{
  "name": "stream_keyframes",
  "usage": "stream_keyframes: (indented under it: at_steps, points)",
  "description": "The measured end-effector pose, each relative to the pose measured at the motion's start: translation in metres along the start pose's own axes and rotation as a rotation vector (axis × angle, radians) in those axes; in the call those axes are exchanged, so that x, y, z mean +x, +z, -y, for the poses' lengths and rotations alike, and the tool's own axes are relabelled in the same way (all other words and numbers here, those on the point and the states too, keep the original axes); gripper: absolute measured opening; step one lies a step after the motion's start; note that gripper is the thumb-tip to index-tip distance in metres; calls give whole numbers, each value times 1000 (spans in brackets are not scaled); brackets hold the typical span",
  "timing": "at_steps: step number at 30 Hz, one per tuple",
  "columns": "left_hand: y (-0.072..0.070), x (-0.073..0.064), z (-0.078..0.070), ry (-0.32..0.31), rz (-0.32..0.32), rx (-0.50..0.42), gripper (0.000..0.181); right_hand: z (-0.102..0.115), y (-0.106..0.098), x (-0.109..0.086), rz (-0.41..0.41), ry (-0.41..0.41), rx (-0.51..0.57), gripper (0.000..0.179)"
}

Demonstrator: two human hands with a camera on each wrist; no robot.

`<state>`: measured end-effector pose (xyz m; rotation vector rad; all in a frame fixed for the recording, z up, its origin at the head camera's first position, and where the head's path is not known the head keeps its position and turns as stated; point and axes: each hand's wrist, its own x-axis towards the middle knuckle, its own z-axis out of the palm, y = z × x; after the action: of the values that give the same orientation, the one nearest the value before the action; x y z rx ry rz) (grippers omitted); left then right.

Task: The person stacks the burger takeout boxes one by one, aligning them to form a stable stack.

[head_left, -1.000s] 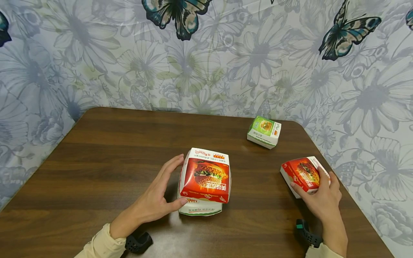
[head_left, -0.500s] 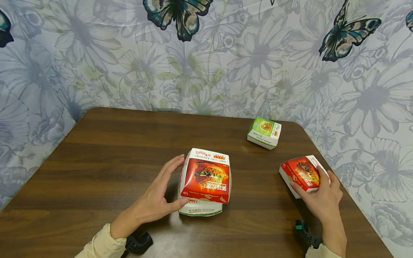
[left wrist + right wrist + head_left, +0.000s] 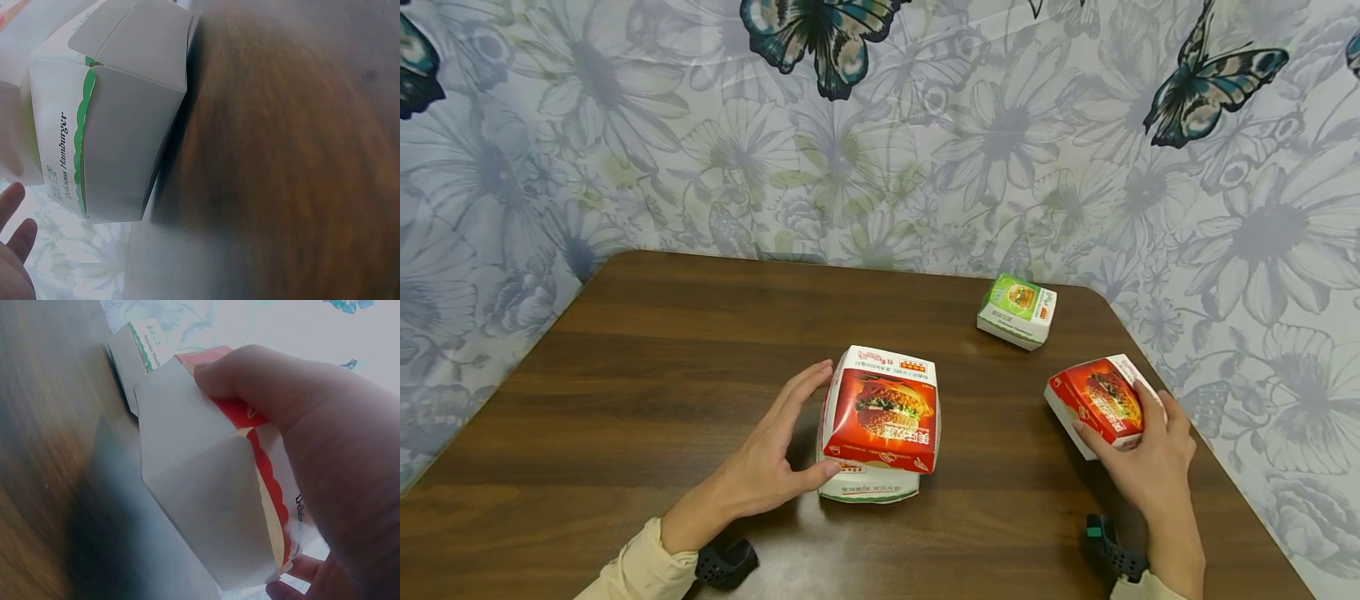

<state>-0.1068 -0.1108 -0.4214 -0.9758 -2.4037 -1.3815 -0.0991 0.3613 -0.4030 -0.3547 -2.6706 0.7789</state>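
In the middle of the table, a red hamburger box (image 3: 887,408) with a burger picture sits on a green-trimmed hamburger box (image 3: 872,487). My left hand (image 3: 760,467) lies along the left side of this stack, fingers extended and thumb by the front corner. The left wrist view shows the lower box's white side (image 3: 131,131) and fingertips (image 3: 19,240) beside it. At the right, my right hand (image 3: 1150,471) grips another red hamburger box (image 3: 1097,400), thumb on the near left and fingers over the right. Its underside (image 3: 194,462) shows tilted in the right wrist view, above a shadow on the table.
A smaller green hamburger box (image 3: 1017,312) stands near the back right corner of the brown wooden table (image 3: 685,333). Behind the table hangs a flower-and-butterfly cloth (image 3: 880,167). Each wrist wears a black band (image 3: 726,565). The table's right edge runs close by my right hand.
My right hand's red hamburger box has shifted slightly up and to the left in the head view. The left hand and the stack hold their places, apart from a slight camera shift.
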Motion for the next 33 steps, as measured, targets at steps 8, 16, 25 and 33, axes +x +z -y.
stream_keyframes:
  at_steps: [8,16,25,33]
  points:
    - [0,0,0,5,0,-3,101,5,0,-1,-19,-46,18,96]
    - [0,-1,1,-1,3,3,101,10,-1,-3,-33,-84,15,95]
    - [1,-1,2,3,-2,5,99,15,-1,-4,-61,-92,38,96]
    - [0,-1,2,4,-6,18,100,22,-1,-3,-105,-151,82,94]
